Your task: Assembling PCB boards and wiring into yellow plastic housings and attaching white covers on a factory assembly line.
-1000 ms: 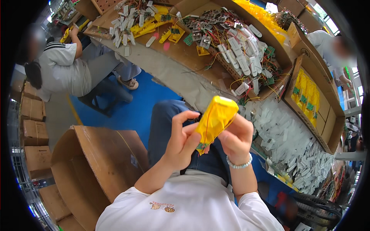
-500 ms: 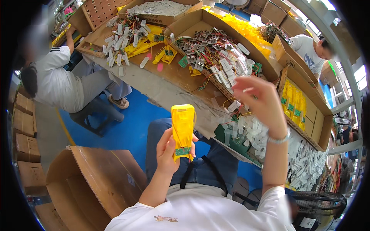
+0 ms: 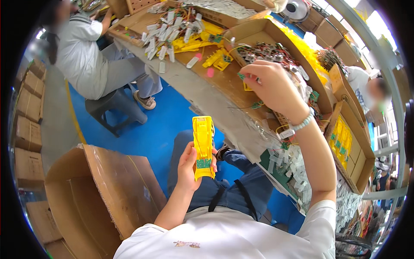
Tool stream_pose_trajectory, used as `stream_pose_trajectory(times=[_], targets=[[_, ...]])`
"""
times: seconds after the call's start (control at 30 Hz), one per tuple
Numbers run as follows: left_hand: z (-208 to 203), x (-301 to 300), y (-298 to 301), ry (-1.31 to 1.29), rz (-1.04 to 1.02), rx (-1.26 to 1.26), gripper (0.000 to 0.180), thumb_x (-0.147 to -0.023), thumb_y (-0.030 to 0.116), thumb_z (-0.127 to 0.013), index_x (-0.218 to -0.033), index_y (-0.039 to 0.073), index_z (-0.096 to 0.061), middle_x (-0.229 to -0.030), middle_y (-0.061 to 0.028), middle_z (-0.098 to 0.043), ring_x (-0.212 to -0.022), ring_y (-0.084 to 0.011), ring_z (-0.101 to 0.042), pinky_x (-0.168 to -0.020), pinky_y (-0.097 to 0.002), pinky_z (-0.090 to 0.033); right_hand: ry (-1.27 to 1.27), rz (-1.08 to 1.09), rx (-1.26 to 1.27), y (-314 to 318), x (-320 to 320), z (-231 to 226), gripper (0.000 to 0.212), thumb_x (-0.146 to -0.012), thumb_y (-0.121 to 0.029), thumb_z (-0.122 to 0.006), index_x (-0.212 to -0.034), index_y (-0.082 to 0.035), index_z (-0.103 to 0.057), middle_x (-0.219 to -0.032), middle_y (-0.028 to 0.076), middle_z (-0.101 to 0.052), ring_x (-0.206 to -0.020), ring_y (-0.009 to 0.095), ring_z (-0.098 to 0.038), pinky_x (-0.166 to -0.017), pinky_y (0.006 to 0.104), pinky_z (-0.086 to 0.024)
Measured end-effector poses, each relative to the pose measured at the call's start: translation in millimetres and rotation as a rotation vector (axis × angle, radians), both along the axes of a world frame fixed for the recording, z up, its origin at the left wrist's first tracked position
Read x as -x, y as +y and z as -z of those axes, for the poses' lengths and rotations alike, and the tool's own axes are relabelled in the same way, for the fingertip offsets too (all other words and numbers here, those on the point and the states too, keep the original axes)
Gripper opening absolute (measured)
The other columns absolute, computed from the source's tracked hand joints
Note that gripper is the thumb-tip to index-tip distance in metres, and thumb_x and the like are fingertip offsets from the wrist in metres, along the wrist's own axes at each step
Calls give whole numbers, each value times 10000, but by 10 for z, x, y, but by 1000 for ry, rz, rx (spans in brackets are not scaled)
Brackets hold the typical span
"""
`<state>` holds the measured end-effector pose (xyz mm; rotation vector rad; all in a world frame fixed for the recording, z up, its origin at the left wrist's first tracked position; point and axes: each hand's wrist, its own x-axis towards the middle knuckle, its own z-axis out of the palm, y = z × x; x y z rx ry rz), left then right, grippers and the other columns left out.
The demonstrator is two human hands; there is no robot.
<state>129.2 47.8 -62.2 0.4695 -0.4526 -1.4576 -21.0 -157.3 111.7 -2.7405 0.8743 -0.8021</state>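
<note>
- Yellow plastic makes up the long casing (image 3: 202,148), held over the person's lap, its rounded end pointing away from the body.
- The left hand (image 3: 186,170) is closed around the casing's lower half: the thumb lies along the left edge, and fingertips show at the right edge.
- The casing's hollow side faces up, with a green circuit board (image 3: 203,163) set across it near the lower end, beside the thumb.
- A thin dark wire runs down the hollow above that board.
- The right hand (image 3: 276,84), well apart from the casing, is curled over the worktable (image 3: 224,105), fingertips drawn close together at a small green board (image 3: 240,76); whether they grip it, I cannot tell.
</note>
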Motion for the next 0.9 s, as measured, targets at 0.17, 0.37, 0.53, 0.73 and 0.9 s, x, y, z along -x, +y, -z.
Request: stream_pose_trajectory(times=[0.17, 0.37, 0.53, 0.73, 0.9], targets=[[37, -236, 18, 38, -129, -116, 395, -995, 368, -418, -1260, 77, -457, -1050, -160, -591, -738, -250, -607, -625, -386, -528, 338, -29, 91, -426, -722, 395, 146, -793, -52, -569, -885, -20, -678, -859, 158, -662, -848, 335, -641, -727, 422, -530], [152, -584, 284, 71, -278, -195, 383, -999, 381, -413, -1256, 106, -478, -1031, -113, -582, -750, -217, -559, -661, -372, -490, 406, 33, -40, -516, -1248, -24, 132, -816, -158, -560, -875, -62, -630, -814, 135, -652, -839, 314, -653, -684, 436, -537], [882, -615, 244, 388, -150, -308, 389, -998, 402, -393, -1211, 105, -526, -1039, -91, -602, -751, -214, -547, -662, -376, -466, 272, 177, 493, -1369, -828, -342, 214, -830, -120, -547, -993, -45, -665, -881, 169, -680, -827, 335, -657, -759, 425, -525], [1680, -135, 237, 389, 60, -419, 373, -993, 405, -412, -1205, 113, -506, -1028, -125, -597, -751, -241, -582, -673, -401, -490, 37, 332, 344, -2558, -414, -300, 212, -772, -85, -565, -937, -82, -698, -847, 166, -687, -797, 327, -672, -748, 411, -534], [1548, -122, 97, 308, 48, -392, 322, -1001, 366, -419, -1204, 119, -454, -1039, -147, -586, -784, -255, -600, -671, -413, -504, 86, 269, 284, -3328, -596, -166, 202, -767, -69, -558, -906, -84, -703, -861, 153, -691, -864, 347, -655, -814, 434, -509]])
